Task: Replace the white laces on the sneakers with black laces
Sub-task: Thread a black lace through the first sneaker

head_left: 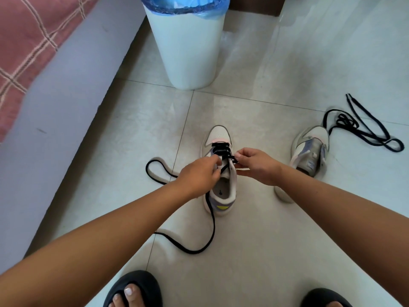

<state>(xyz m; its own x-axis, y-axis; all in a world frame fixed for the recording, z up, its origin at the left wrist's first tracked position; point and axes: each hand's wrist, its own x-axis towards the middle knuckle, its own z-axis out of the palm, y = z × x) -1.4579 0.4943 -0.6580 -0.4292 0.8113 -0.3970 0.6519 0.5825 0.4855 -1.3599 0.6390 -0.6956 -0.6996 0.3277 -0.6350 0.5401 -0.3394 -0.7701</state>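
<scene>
A white and lilac sneaker (219,134) stands on the floor in the middle, toe pointing away, with a black lace (212,227) threaded through its lower eyelets. The lace's loose ends trail on the tiles to the left and toward me. My left hand (199,173) grips the sneaker's left eyelet side, fingers curled. My right hand (256,162) pinches the black lace at an eyelet on the right side. A second sneaker (309,149), without laces, lies tilted to the right. Beyond it a second black lace (363,129) lies loose on the floor.
A white bin (188,52) with a blue liner stands just beyond the sneaker. A bed edge (55,96) with a pink checked cover runs along the left. My feet in black slippers (135,286) are at the bottom edge. Pale floor tiles surround everything.
</scene>
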